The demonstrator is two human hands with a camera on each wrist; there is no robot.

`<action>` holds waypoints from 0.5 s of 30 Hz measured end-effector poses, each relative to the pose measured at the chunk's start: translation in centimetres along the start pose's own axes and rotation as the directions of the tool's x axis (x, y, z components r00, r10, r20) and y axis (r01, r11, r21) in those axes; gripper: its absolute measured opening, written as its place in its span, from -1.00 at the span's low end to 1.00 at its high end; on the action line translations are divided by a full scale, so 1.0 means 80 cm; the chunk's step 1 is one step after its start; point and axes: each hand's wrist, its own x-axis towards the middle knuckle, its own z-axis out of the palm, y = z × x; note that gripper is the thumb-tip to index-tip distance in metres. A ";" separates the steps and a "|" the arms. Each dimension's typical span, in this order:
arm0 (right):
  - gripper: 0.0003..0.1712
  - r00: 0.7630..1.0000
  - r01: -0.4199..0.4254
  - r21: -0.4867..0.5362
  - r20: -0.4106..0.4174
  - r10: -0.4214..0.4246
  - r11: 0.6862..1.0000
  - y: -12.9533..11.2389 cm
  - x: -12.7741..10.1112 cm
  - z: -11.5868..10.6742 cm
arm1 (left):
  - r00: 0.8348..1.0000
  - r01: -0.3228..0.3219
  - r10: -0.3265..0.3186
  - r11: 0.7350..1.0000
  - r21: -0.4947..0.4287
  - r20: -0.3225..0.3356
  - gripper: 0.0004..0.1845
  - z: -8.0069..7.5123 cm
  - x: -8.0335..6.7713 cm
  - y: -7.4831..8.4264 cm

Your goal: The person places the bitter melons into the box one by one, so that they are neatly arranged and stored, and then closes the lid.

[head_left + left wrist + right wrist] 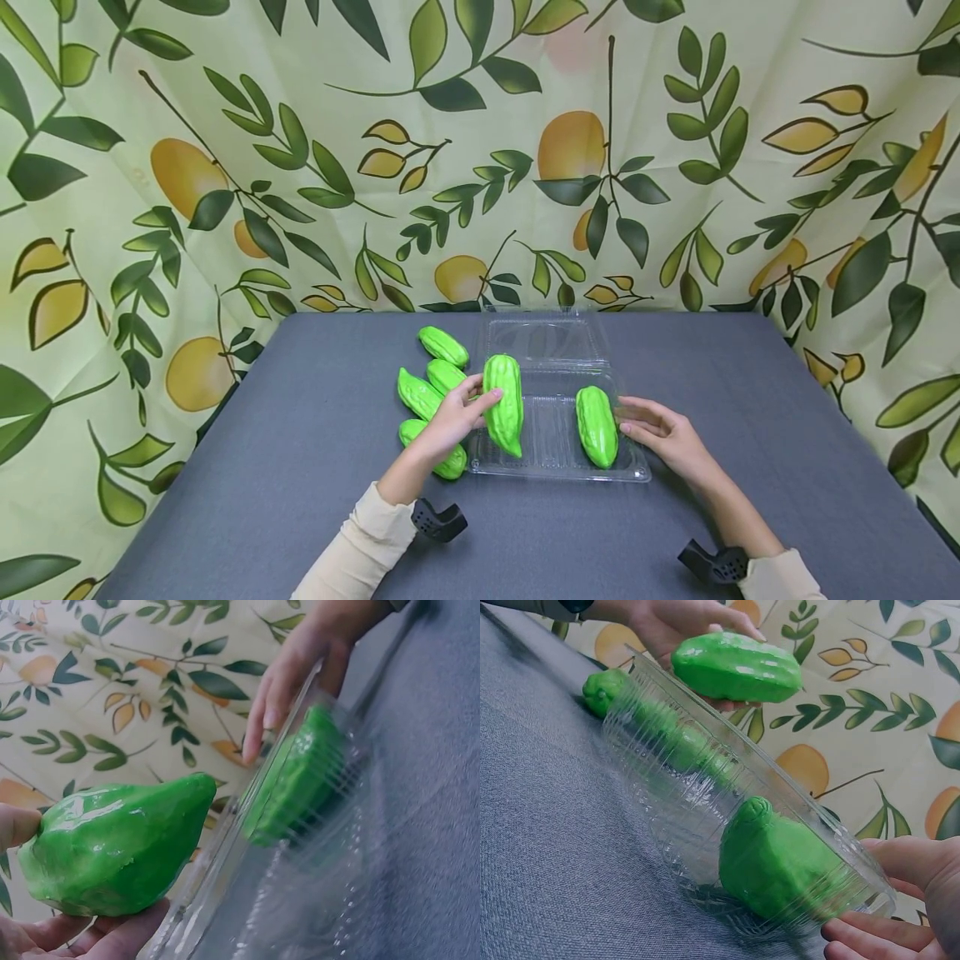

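My left hand (457, 417) holds a bright green bitter melon (503, 404) between thumb and fingers, above the left side of a clear plastic clamshell container (551, 475). Its pointed end faces toward me. A second bitter melon (597, 427) lies in the right side of the container, seen through the clear wall in the right wrist view. At the container's right side is my right hand (667, 437), its fingers fairly straight. Thumb and fingertips lie right at the rim and outer wall (877, 889), beside that melon.
Several more bitter melons (442, 346) lie on the grey table (247, 467) along the container's left side, partly behind my left hand. The container's lid (547, 340) lies folded back toward the leaf-patterned cloth (495, 208) behind the table.
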 end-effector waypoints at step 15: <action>-0.43 1.000 0.020 -0.016 -0.003 -0.020 1.000 0.001 0.000 0.002 | 1.000 0.017 -0.016 0.999 -0.031 0.017 -0.41 0.028 0.011 -0.004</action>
